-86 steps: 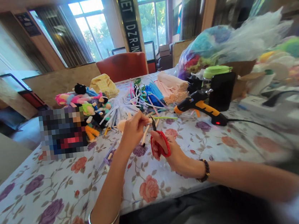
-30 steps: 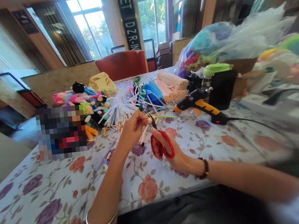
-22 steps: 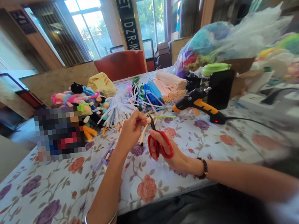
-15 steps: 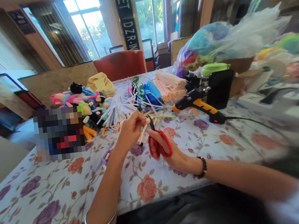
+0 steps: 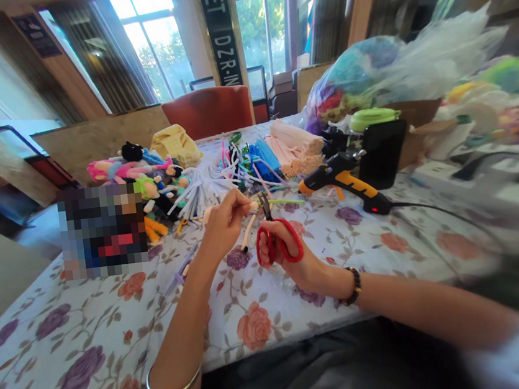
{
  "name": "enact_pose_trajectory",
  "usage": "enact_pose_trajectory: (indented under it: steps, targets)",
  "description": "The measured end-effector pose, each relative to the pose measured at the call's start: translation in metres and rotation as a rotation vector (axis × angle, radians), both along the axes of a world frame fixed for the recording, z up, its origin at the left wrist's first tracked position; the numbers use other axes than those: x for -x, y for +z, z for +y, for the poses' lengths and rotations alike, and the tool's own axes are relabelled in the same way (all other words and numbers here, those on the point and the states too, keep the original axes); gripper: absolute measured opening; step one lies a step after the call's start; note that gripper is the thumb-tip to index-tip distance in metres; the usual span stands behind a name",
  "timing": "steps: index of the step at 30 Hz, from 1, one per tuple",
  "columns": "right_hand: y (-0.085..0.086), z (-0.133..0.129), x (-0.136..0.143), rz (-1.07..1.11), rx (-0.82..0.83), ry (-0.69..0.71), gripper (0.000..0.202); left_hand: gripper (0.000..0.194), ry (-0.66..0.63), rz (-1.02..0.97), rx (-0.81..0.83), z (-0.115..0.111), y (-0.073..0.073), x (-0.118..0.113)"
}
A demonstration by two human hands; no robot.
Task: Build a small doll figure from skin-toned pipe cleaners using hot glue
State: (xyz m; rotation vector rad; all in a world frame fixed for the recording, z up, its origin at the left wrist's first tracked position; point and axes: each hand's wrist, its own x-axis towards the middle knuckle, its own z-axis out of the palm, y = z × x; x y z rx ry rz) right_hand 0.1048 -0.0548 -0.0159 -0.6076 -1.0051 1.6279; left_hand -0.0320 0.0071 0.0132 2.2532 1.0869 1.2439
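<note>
My left hand [image 5: 228, 218] is closed in a pinch on a small pale piece [image 5: 254, 205], mostly hidden by the fingers; it looks like fuzzy pipe cleaner. My right hand [image 5: 294, 256] holds red-handled scissors [image 5: 299, 249], fingers through the loops. The handles are spread, and the dark blades point up and away, right beside the pinched piece. Whether the blades touch it I cannot tell. Below the hands, a cream stem with a dark tip [image 5: 248, 233] lies on the flowered tablecloth [image 5: 256, 326]. Beyond them is a bundle of white pipe cleaners [image 5: 203, 191].
A black and orange glue gun [image 5: 349, 184] with a lit red light and cord lies at right, by a dark phone [image 5: 383, 154]. Blue stems [image 5: 262, 160] and peach stems [image 5: 294, 147] lie behind. Fuzzy dolls [image 5: 144, 170] are piled at left, a plastic bag [image 5: 358, 77] at back right.
The scissors' handles have spread wider, and the scissors have shifted slightly to the right. My left hand stays nearly in place, still pinching.
</note>
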Motion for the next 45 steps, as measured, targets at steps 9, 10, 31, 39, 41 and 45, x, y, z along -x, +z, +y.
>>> enact_pose_trajectory:
  steps: [9, 10, 31, 39, 41, 45]
  targets:
    - [0.026, 0.021, -0.017, 0.114, 0.155, -0.061, 0.03, 0.021, -0.009, 0.022, 0.012, -0.006, 0.007, -0.003]
    - [0.031, 0.025, -0.022, 0.063, 0.151, -0.048, 0.031, 0.023, -0.005, 0.025, 0.008, -0.006, 0.007, -0.003]
    - [0.017, 0.061, -0.113, -1.824, -0.975, -0.306, 0.026, 0.025, 0.104, -0.214, -0.009, 0.002, 0.003, -0.002]
    - [0.024, 0.053, -0.109, -1.972, -0.959, -0.341, 0.027, 0.026, 0.061, -0.613, 0.037, 0.01, 0.0, 0.002]
    - [0.025, 0.052, -0.108, -2.026, -0.871, -0.327, 0.023, 0.026, 0.08, -0.713, 0.041, 0.011, -0.001, 0.004]
    - [0.024, 0.053, -0.109, -2.072, -0.692, -0.322, 0.022, 0.028, 0.181, -0.839, 0.106, 0.013, -0.002, 0.006]
